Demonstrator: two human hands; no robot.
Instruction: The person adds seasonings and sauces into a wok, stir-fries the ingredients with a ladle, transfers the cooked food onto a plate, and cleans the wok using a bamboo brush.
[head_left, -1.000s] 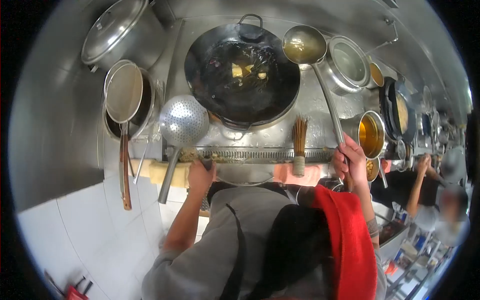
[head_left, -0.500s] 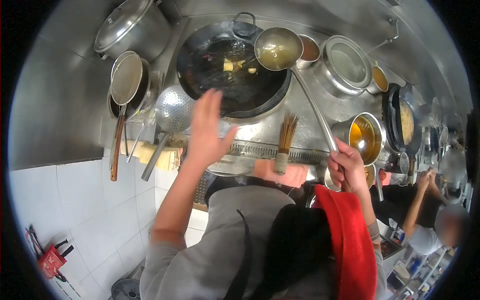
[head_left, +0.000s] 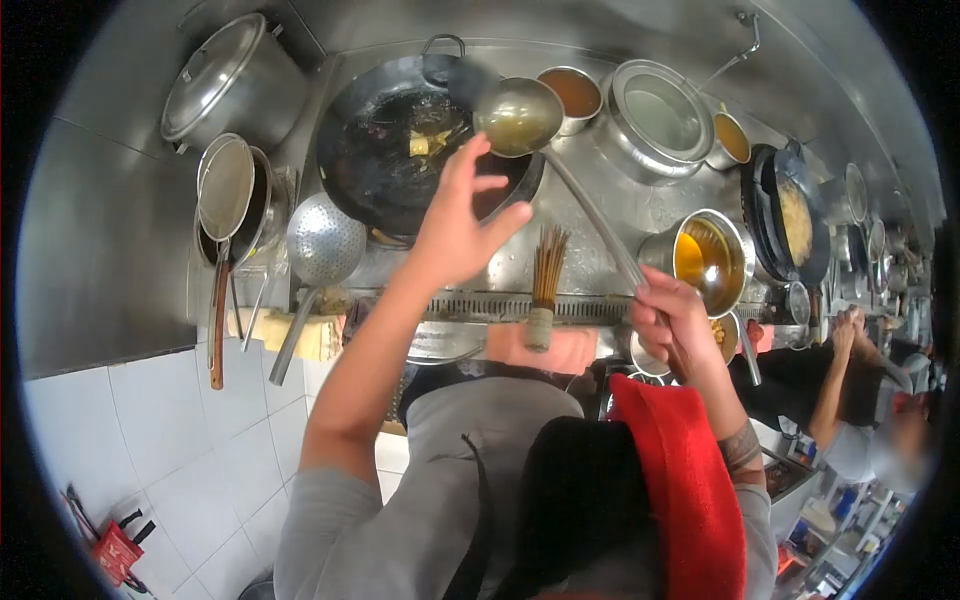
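Observation:
A long-handled ladle (head_left: 520,122) with pale yellowish liquid in its bowl is tilted across the stove, its bowl over the right rim of a black wok (head_left: 350,150). My right hand (head_left: 678,318) is closed around the ladle's handle. Fingers spread and holding nothing, my left hand (head_left: 462,225) is raised in front of the wok, its fingertips close to the ladle's bowl; whether they touch it I cannot tell. A few yellow pieces of food (head_left: 420,146) lie in the oily wok. Between my hands rests a bamboo wok brush (head_left: 545,290).
A perforated skimmer (head_left: 325,240) and a mesh strainer (head_left: 224,187) are at the left, below a lidded pot (head_left: 222,85). Rightward stand a pot of brown sauce (head_left: 572,95), a steel pot (head_left: 660,110), a pot of orange oil (head_left: 690,262) and another wok (head_left: 797,222). Another person's hands (head_left: 850,322) show far right.
My left hand has moved up and right toward the ladle's bowl. My right hand still grips the handle. The view has shifted, so the stove things appear farther left.

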